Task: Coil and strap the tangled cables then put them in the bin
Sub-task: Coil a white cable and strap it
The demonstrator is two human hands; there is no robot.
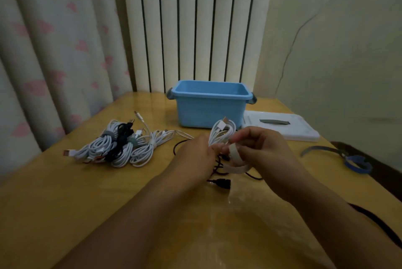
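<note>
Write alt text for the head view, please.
Two hands hold a coiled white cable over a wooden table, the right hand wrapping a white strap around it. A blue bin stands behind; strapped cables lie left.

Left hand and right hand meet, each grip pinched closed.

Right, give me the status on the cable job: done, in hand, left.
Done: several coiled, strapped cables lie in a pile on the table, left of the blue bin.
In hand: the left hand holds a white coil while the right hand works a white strap onto it.
Left: a loose black cable lies under the hands, and no cable shows in the bin.
</note>
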